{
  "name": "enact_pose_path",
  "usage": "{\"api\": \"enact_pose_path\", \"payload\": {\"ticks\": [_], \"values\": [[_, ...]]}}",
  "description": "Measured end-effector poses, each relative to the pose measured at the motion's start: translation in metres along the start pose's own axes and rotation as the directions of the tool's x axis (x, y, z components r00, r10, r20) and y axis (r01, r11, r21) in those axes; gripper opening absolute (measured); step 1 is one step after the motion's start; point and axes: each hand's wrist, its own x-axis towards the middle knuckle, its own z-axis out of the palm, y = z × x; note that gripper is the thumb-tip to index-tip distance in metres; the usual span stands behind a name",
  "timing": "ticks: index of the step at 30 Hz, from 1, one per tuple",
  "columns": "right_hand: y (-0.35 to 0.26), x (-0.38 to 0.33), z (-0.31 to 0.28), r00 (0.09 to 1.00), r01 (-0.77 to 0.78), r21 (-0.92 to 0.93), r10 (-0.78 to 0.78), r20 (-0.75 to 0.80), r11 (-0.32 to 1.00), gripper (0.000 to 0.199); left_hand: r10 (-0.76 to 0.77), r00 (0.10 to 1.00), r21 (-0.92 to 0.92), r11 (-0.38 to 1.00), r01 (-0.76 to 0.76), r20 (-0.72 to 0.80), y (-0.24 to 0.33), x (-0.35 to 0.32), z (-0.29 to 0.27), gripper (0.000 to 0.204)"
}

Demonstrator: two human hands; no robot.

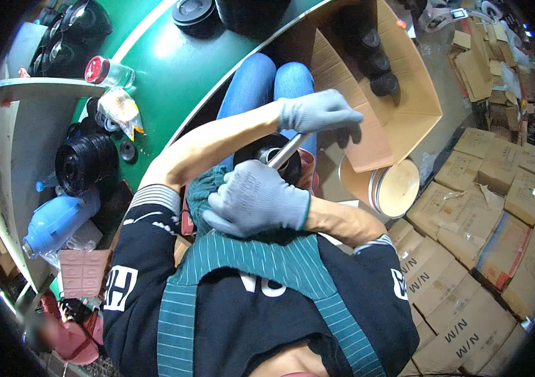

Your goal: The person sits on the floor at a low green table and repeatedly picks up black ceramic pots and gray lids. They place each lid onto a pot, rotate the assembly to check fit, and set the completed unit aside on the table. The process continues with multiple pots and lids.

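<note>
Both of my hands wear grey knit gloves. My left hand (321, 113) reaches across above my knees, its fingers closed on the upper end of a silver metal bar (289, 151). Closer to my body, my right hand (255, 198) is closed in a fist at the bar's lower end, which it hides. Under the bar, between my thighs, sits a black round part (292, 168) with a shiny metal ring at its middle. Its lower side is covered by my right hand. A green striped apron (248, 257) covers my chest.
An open cardboard box (418, 107) with black round parts stands beyond my knees. Beside it is a round tub (396, 188). On the green table (167, 69) are a red-lidded jar (109, 72) and black ribbed discs (85, 164). Stacked cartons (462, 251) fill the right.
</note>
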Motion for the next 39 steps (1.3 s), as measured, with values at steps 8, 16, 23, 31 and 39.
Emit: {"api": "enact_pose_path", "payload": {"ticks": [8,16,23,31,39], "values": [[0.024,-0.062,0.035,0.614,0.130,0.162,0.049,-0.788,0.978,0.054,0.222,0.726,0.457,0.878,0.141,-0.651,-0.016,-0.117,-0.092,0.086],[0.058,-0.082,0.073,0.722,-0.327,0.367,0.481,-0.498,0.871,0.103,-0.541,0.012,-0.488,0.767,0.417,-0.841,-0.031,-0.333,-0.043,0.045],[0.062,-0.063,0.013,0.609,-0.157,0.468,0.459,-0.647,0.870,0.080,-0.217,-0.100,-0.176,0.367,0.913,-0.971,-0.038,-0.317,-0.039,0.047],[0.167,0.002,0.043,0.583,0.422,0.899,0.726,-0.364,0.112,0.048,0.230,0.334,0.321,0.914,0.249,-0.914,0.016,-0.286,0.021,0.073],[0.187,0.096,0.036,0.912,0.085,0.957,0.409,0.038,-0.279,0.071,0.428,0.182,0.391,0.473,0.789,-0.886,0.110,-0.250,-0.198,0.057]]}}
